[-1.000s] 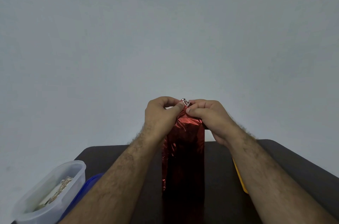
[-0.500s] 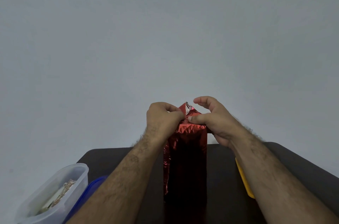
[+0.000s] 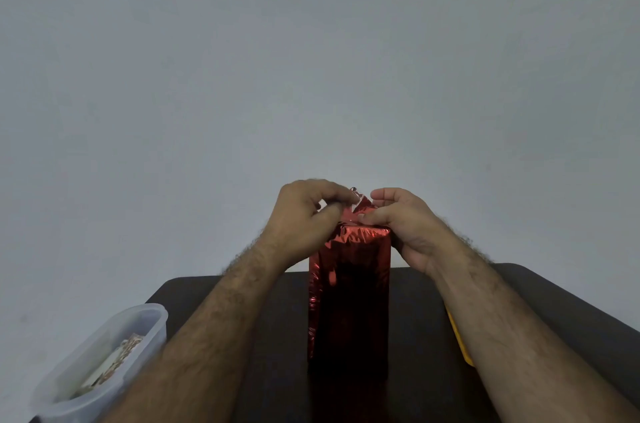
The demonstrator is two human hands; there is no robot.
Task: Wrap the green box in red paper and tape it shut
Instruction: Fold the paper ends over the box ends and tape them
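A plain indoor room, likely a home: a bare grey wall (image 3: 311, 58) behind a small dark table (image 3: 571, 311), with a plastic food tub (image 3: 104, 363) at its left edge.

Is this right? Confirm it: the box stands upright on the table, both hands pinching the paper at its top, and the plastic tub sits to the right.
Wrong on one point: the head view shows the plastic tub to the left. The box does stand upright on the table, left hand and right hand pinching the paper at its top.
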